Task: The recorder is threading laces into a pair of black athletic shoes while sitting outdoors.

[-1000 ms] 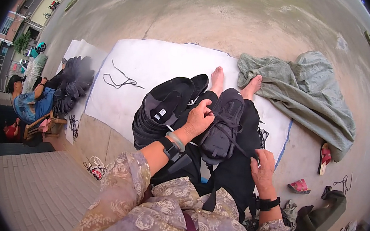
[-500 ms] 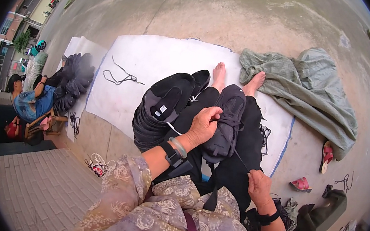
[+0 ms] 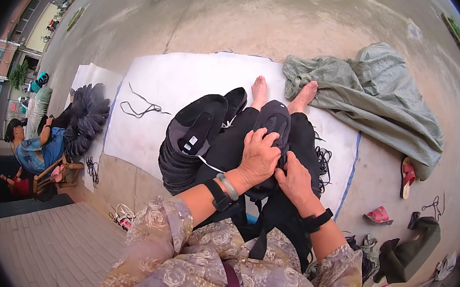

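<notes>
A dark grey mesh sneaker [image 3: 273, 118] rests on my lap between my thighs, toe pointing away from me. Over its lacing my left hand [image 3: 259, 156] is closed, fingers curled onto the shoe's upper. Close against it on the right, my right hand [image 3: 297, 183] is at the laces with its fingers bent; what they pinch is hidden. Both hands cover most of the lacing and the heel part. Beside my left leg stands a stack of nested black shoes [image 3: 180, 163], with a white strand running from it toward my left wrist. Another black shoe [image 3: 237, 100] lies just beyond the stack.
A white sheet [image 3: 150, 71] lies under my feet, with a loose black lace [image 3: 141, 110] on it. More black laces [image 3: 323, 163] lie by my right leg. A grey-green cloth [image 3: 380, 97] and red slippers [image 3: 408, 174] are at right. A seated person [image 3: 39, 143] is at far left.
My right hand has come in from the right, where it held a lace pulled taut, to the shoe beside my left hand. The view has shifted slightly.
</notes>
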`<state>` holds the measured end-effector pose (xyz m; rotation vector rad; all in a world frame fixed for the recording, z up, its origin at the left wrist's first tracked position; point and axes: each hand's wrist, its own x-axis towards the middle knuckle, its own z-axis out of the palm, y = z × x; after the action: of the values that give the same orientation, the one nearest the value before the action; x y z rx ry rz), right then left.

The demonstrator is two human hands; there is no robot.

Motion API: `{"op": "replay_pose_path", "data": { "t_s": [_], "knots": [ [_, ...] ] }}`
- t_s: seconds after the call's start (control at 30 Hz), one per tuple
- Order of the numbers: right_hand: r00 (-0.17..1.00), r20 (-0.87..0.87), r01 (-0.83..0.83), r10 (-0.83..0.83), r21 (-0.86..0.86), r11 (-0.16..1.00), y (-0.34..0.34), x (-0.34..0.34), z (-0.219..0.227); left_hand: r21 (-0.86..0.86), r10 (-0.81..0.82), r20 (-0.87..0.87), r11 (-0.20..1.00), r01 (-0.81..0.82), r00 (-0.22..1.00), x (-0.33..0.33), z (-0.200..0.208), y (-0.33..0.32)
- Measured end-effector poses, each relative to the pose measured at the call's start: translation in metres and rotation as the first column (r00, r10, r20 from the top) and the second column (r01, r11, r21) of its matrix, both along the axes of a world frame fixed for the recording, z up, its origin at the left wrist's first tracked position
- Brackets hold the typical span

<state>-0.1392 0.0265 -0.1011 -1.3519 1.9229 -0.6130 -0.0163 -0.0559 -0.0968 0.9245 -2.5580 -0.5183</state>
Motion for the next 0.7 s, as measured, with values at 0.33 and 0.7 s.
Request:
{"op": "replay_pose_path", "data": {
  "t_s": [0.33,0.7],
  "knots": [
    [0.99,-0.126,-0.061,0.058,-0.019,0.998,-0.003,0.004,0.003,0.075,-0.001,0.055,0.997,-0.003,0.999,0.0,-0.002,-0.002],
    [0.994,0.009,-0.109,0.111,-0.146,0.983,0.007,-0.008,0.002,-0.029,-0.048,0.032,0.998,0.049,0.998,-0.002,-0.004,0.003]
  ]
}}
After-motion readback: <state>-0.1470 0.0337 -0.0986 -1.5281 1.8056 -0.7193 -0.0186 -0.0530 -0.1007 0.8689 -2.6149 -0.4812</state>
